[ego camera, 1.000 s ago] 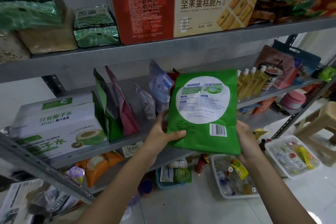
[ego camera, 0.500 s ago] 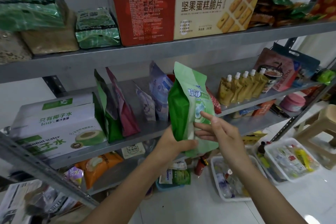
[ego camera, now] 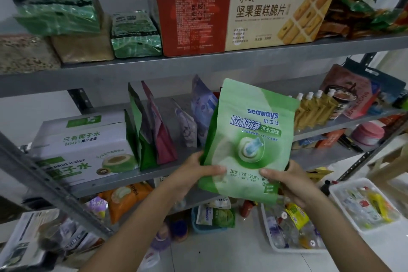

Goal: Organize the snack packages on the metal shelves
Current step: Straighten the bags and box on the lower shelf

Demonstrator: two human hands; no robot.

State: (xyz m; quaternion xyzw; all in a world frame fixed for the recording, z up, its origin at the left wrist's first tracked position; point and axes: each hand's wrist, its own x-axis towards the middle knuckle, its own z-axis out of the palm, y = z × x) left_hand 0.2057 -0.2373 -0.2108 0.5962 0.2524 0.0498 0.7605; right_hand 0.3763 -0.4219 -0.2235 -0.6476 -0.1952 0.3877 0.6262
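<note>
At ten o'clock in the view we see green foil bricks (ego camera: 59, 13) on the upper shelf (ego camera: 198, 66), and at nine o'clock a white coconut water box (ego camera: 84, 148) lies on the middle shelf (ego camera: 132, 180). Beside the box, at its three o'clock side, a dark green pouch (ego camera: 138, 134) stands upright with a maroon pouch (ego camera: 162, 139) close against it. At twelve o'clock a red carton (ego camera: 192, 17) stands on the upper shelf. Below it the left hand (ego camera: 194, 174) grips the lower left corner of the seaways pouch (ego camera: 249, 139): the thumb lies flat across the printed front and the fingers go behind, out of our sight. The pouch, light green with its front toward us, sits at the centre of the view, held upright with a slight lean toward one o'clock, in the air before the middle shelf. Over it, at one o'clock, a cream biscuit box (ego camera: 276, 15) stands touching the red carton. The right hand (ego camera: 293, 183) pinches the lower right corner likewise, thumb on the front, fingers hidden behind. At two o'clock from the pouch a row of spouted pouches (ego camera: 313, 110) stands on the middle shelf, a pink jar (ego camera: 367, 132) sits on the lower shelf (ego camera: 315, 154), and at four o'clock a white tray (ego camera: 346, 184) rests on the floor
</note>
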